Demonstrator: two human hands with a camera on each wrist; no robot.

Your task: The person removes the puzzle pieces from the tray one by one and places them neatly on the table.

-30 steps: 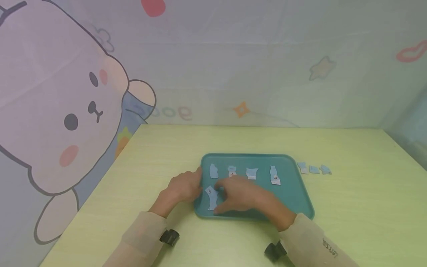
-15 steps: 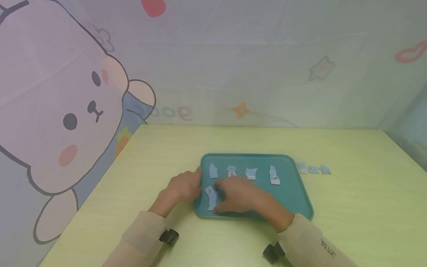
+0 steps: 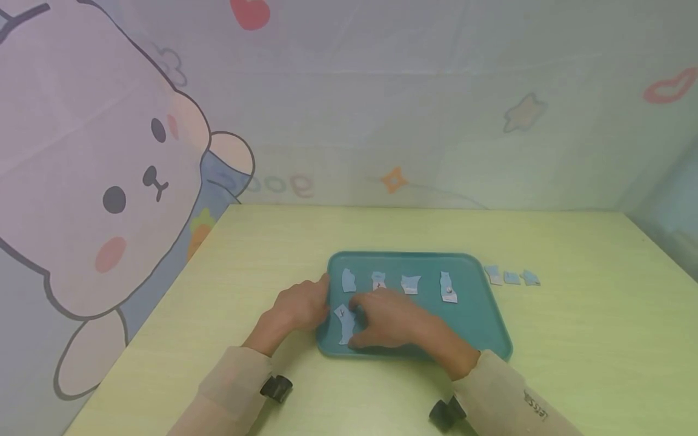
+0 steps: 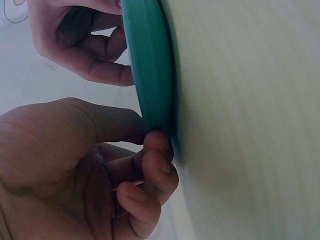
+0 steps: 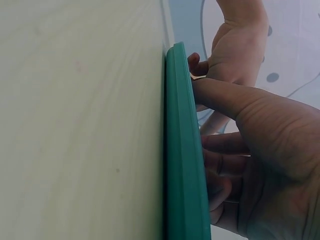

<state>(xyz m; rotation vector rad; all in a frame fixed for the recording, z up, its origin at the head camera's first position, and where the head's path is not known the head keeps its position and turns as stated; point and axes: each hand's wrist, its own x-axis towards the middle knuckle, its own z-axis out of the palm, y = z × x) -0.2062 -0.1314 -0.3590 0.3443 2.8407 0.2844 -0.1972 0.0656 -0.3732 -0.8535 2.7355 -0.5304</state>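
Note:
In the head view my left hand [image 3: 302,304] grips the left rim of a teal tray [image 3: 469,339]. The left wrist view has the thumb [image 4: 117,125] on the rim and curled fingers [image 4: 159,170] against its outer side. Over the tray's left part, my right hand [image 3: 389,318] curves its thumb and index finger round the right side of a long, light-blue, jagged paper piece [image 3: 345,326], fingertips right at its two ends. This piece lies flat with a small dark print at its top. The tray wall [image 5: 185,150] hides the piece in the right wrist view.
Along the tray's back lie a curved blue piece [image 3: 348,280], a partly covered piece [image 3: 378,280], a wide one [image 3: 411,284] and a tall one [image 3: 449,287]. Three small pieces [image 3: 511,277] lie on the table right of the tray. A cartoon backdrop [image 3: 349,121] stands behind.
The hands, tray and pieces keep their places. Only the whole head view shifts very slightly.

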